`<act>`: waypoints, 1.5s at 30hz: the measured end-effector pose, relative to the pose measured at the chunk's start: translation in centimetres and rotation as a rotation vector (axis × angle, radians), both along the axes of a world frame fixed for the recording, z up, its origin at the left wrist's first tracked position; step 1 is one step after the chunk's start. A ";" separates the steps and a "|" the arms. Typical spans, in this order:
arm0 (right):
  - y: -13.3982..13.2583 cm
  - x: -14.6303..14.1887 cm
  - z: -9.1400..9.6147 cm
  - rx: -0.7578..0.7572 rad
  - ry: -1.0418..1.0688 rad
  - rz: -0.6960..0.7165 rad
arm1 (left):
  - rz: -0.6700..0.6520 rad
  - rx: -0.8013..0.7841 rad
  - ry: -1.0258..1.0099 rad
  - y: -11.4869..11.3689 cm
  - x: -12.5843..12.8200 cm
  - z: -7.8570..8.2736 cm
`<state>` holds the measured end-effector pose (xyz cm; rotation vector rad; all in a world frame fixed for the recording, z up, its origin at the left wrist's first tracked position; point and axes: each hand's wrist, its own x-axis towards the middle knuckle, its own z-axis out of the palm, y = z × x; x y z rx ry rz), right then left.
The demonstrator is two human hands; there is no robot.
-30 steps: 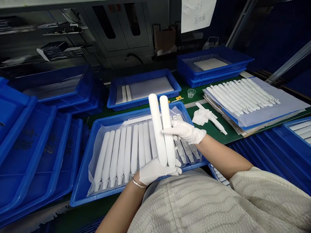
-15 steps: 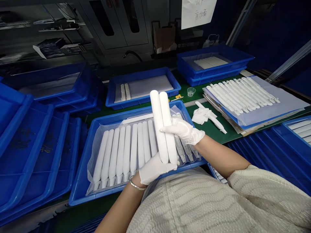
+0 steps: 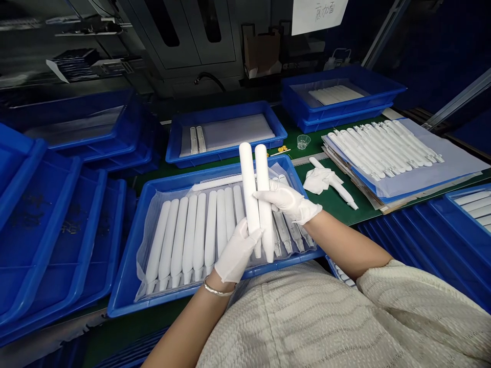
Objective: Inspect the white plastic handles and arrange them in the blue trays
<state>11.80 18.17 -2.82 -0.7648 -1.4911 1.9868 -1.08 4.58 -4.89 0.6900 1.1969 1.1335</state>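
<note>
Head view: two white casings [image 3: 256, 194] upright, pinched by both hands' fingers [image 3: 268, 197].

This is a factory assembly or packing station. Stacks of shallow blue plastic trays [image 3: 57, 225] fill the left of the frame, and more stand along a green-topped bench [image 3: 337, 202] in the middle. Rows of identical white moulded parts [image 3: 192, 230] lie in the centre tray, with another batch [image 3: 383, 145] on sheets at right. A grey machine cabinet [image 3: 184, 36] and a handwritten paper notice [image 3: 320, 13] stand at the top.
</note>
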 end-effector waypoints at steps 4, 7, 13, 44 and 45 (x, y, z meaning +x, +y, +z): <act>-0.1 0.4 0.6 -0.061 -0.001 -0.094 | 0.114 -0.017 -0.085 0.1 0.1 0.2; -0.1 0.5 1.0 -0.135 0.030 -0.122 | 0.190 -0.065 -0.098 0.2 -0.1 0.1; 0.0 0.1 0.7 -0.206 0.048 0.041 | 0.148 -0.067 -0.093 0.1 -0.4 -0.2; 0.1 0.4 1.3 -0.051 -0.058 0.000 | -0.252 -0.051 0.048 -0.7 0.3 0.8; 0.3 0.4 1.4 -0.100 -0.010 0.023 | -0.252 -0.043 0.018 -0.8 0.3 0.9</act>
